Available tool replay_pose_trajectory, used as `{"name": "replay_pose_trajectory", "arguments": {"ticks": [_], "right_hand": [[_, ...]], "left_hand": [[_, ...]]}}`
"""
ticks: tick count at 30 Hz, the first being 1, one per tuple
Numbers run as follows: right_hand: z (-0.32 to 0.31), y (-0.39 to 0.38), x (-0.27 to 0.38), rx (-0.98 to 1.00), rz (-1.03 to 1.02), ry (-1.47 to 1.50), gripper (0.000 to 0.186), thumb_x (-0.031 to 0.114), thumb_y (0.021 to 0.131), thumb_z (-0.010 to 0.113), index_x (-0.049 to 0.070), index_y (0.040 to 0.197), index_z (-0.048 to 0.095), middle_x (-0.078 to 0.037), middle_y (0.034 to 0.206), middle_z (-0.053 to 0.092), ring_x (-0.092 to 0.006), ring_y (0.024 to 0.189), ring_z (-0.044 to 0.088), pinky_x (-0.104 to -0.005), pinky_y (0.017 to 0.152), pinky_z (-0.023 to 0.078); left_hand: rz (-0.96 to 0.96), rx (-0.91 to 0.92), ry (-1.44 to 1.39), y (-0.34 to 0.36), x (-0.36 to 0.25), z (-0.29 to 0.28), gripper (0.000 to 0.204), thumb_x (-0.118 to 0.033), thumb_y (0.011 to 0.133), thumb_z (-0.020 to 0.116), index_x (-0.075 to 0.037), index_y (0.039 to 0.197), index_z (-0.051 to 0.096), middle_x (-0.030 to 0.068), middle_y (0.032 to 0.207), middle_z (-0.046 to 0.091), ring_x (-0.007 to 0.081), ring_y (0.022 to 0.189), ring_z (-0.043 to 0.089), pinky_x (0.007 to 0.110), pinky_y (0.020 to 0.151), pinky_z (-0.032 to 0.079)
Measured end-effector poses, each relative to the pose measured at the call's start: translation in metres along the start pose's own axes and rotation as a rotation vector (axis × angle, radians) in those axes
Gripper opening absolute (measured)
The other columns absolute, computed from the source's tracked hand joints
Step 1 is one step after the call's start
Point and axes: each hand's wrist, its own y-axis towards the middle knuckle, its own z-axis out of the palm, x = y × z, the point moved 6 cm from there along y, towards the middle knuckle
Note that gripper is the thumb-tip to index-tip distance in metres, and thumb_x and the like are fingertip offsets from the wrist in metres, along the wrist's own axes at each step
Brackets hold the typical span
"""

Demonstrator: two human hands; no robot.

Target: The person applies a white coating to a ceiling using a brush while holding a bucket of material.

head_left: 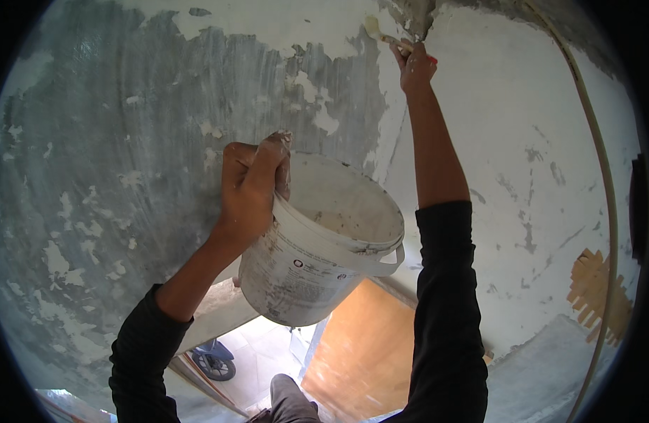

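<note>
Grey and white patchy wall point(127, 141) is seen over most of the view: dark grey with scattered white flecks from 8 to 11 o'clock, mostly white with grey scuffs from 1 to 4. Orange-brown board point(367, 345) is seen below, 5 to 6 o'clock. White bucket point(317, 282) is held at centre, in front of the wall, tilted, mouth turned toward 1 o'clock; residue is smeared inside and out, and its full contents cannot be made out. Thin hose point(606, 190) is strung down the far side, 1 to 5 o'clock, passing over a brown patch point(587, 285) near 4. Motorbike wheel point(219, 368) is visible at 7 o'clock, grey trouser leg point(289, 398) at 6. Left grip point(257, 169) is closed on the bucket rim at the bucket's 10 o'clock; its fingers are stained whitish. Right grip point(416, 67) is raised to 1 o'clock, pinched around the handle of a brush point(386, 38). Red handle end is exposed beyond the hand; pale bristles are pointed toward 11 o'clock, at the wall. Bristle contact cannot be confirmed.
</note>
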Motion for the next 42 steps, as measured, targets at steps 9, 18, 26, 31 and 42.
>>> {"name": "replay_pose_trajectory", "arguments": {"ticks": [9,18,26,31,42], "right_hand": [[-0.117,-0.133,0.004,-0.057,0.233,-0.480,0.026,0.012,0.083,0.057,-0.012,0.088,0.061,-0.009,0.072,0.054,-0.0164,0.066,0.057,-0.0319,0.076,0.057],[-0.178,-0.233,0.018,-0.298,0.372,-0.673,0.025,0.012,0.082,0.054,-0.010,0.072,0.056,-0.016,0.078,0.060,-0.0203,0.066,0.062,-0.0328,0.068,0.060],[-0.099,-0.150,-0.013,-0.297,0.229,-0.481,0.016,0.008,0.081,0.053,-0.007,0.078,0.048,-0.018,0.082,0.055,-0.0290,0.088,0.061,-0.0379,0.069,0.059],[-0.033,-0.077,-0.018,-0.138,0.064,-0.173,0.012,0.005,0.088,0.046,-0.007,0.086,0.043,-0.021,0.098,0.055,-0.0325,0.103,0.058,-0.0441,0.075,0.058],[-0.053,-0.056,-0.029,-0.008,-0.028,-0.143,0.027,0.017,0.086,0.051,-0.004,0.102,0.045,-0.019,0.106,0.055,-0.0303,0.093,0.058,-0.0458,0.084,0.051]], "left_hand": [[0.032,0.032,-0.146,-0.013,0.018,0.014,0.033,-0.013,0.092,0.047,-0.002,0.064,0.056,0.0012,0.040,0.037,0.0087,0.039,0.030,0.026,0.046,0.029],[-0.128,-0.037,-0.163,-0.043,0.040,0.026,0.044,-0.018,0.089,0.050,-0.003,0.048,0.044,0.0010,0.039,0.036,0.0093,0.041,0.028,0.028,0.051,0.033],[-0.188,-0.027,-0.092,-0.048,0.044,0.024,0.048,-0.016,0.088,0.049,-0.002,0.044,0.038,-0.0002,0.038,0.032,0.0079,0.041,0.025,0.028,0.050,0.031],[-0.198,-0.016,-0.060,-0.048,0.047,0.012,0.046,-0.015,0.088,0.049,-0.003,0.045,0.038,-0.0001,0.041,0.033,0.0070,0.044,0.027,0.028,0.050,0.031],[0.052,-0.045,0.171,-0.061,0.047,0.002,0.033,-0.012,0.088,0.051,-0.001,0.058,0.044,0.0017,0.050,0.035,0.0083,0.050,0.033,0.028,0.053,0.036]]}}
